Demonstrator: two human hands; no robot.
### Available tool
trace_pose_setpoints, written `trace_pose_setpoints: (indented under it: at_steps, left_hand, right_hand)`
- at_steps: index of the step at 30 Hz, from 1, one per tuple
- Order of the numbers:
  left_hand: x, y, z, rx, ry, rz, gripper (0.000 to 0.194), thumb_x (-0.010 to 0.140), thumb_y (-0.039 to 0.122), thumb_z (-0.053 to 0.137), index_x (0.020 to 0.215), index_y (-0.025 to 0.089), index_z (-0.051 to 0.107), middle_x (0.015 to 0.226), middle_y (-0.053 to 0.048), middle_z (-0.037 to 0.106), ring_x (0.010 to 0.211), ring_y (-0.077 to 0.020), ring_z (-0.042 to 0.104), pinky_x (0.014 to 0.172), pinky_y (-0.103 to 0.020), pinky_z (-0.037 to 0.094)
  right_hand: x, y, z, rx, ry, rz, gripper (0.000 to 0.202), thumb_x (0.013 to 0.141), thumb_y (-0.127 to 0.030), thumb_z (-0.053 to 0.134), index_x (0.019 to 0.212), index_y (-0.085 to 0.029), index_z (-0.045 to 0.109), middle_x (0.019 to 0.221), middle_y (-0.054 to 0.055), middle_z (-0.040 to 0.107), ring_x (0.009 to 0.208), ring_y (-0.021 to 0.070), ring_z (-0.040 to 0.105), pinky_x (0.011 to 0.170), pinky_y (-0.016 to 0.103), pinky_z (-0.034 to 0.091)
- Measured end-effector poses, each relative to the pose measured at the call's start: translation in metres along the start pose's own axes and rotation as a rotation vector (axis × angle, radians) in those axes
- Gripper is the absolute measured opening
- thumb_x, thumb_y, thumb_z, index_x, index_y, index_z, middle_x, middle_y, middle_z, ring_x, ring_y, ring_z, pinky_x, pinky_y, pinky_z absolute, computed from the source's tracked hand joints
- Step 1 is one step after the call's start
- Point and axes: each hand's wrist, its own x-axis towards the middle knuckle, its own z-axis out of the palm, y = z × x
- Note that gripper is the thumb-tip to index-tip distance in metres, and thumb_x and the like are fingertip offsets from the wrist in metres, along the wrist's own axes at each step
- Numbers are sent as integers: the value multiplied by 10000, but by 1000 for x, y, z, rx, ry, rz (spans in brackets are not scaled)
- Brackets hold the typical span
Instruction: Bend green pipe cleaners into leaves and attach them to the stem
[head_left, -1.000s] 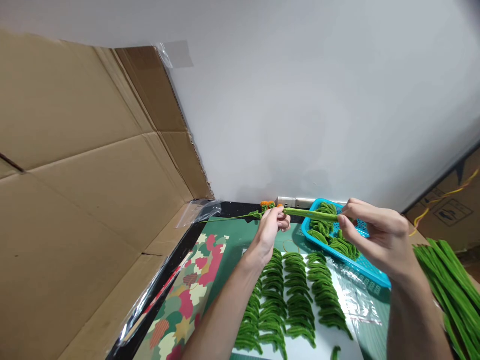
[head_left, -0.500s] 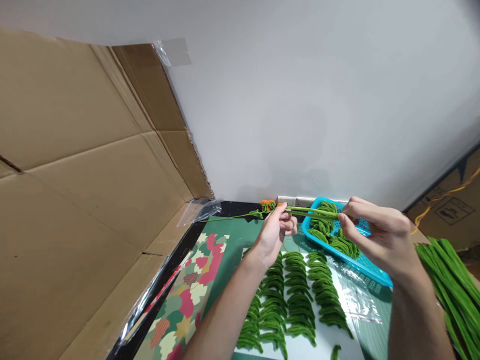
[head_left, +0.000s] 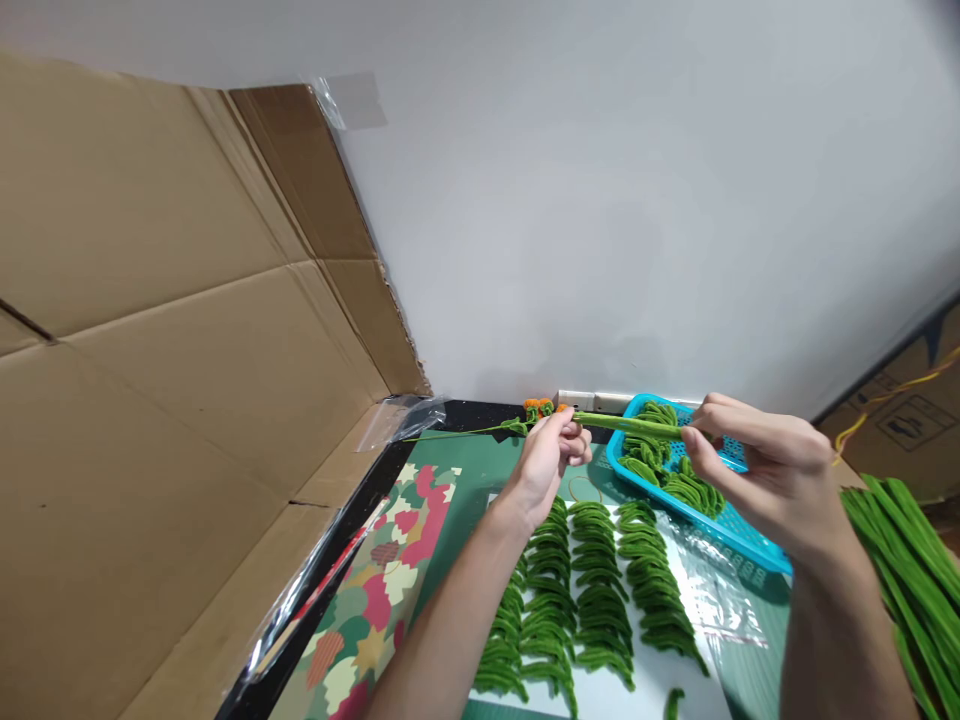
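Note:
My left hand is closed in a pinch at the near end of a green fuzzy pipe cleaner. Small orange flowers with green leaves show just beyond its fingertips, and a thin green stem runs out to the left. My right hand pinches the pipe cleaner's other end, holding it nearly level above the blue basket. Curled green pieces lie in that basket. Under my forearms, rows of curved green pieces lie on a white sheet. The left fingers hide the join.
A bundle of long green pipe cleaners lies at the right. Patterned paper covers the left of the green mat. Clear plastic bags lie by the basket. Cardboard stands left; a white wall rises behind.
The green strands between my hands, slightly apart before, now lie together as one band. Both hands stay nearly in place; the whole view has shifted slightly.

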Motion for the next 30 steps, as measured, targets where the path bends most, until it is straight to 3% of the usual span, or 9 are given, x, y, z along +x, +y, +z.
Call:
trace_pose_setpoints:
  at_steps: [9, 16, 20, 26, 30]
  left_hand:
    - [-2, 5, -1, 10, 4, 21, 433, 848, 368, 769, 654, 203, 418, 568, 61, 376, 550, -83, 379, 572, -237, 282]
    - [2, 2, 1, -20, 17, 28, 452, 808, 357, 795, 654, 213, 395, 576, 79, 339, 542, -78, 380, 554, -228, 282]
    - [5, 0, -2, -32, 24, 44, 455, 812, 373, 800, 670, 212, 398, 591, 83, 330, 546, -73, 361, 557, -222, 282]
    - [2, 3, -3, 32, -61, 99, 489, 894, 525, 751, 707, 198, 440, 628, 74, 356, 571, -75, 345, 616, -225, 340]
    - [1, 5, 0, 139, -74, 160, 433, 923, 497, 740, 756, 189, 486, 608, 85, 342, 586, -81, 367, 647, -220, 344]
  right_hand:
    - [-1, 0, -3, 4, -7, 15, 296, 985, -129, 644, 746, -220, 496, 687, -16, 462, 629, 142, 395, 601, 321, 314]
    - [-1, 1, -3, -8, -19, 14, 298, 975, -125, 650, 737, -218, 499, 687, -23, 467, 623, 134, 400, 598, 309, 313]
    - [0, 2, -2, -46, -32, 26, 315, 998, -152, 636, 729, -216, 485, 676, -33, 437, 613, 123, 381, 586, 291, 308]
    - [0, 4, -2, -65, -5, 55, 327, 1017, -197, 631, 731, -216, 472, 673, -44, 395, 599, 115, 350, 581, 275, 302]
    - [-1, 4, -4, -80, -10, 87, 334, 1029, -236, 626, 724, -214, 492, 654, -48, 400, 585, 112, 358, 580, 267, 310]
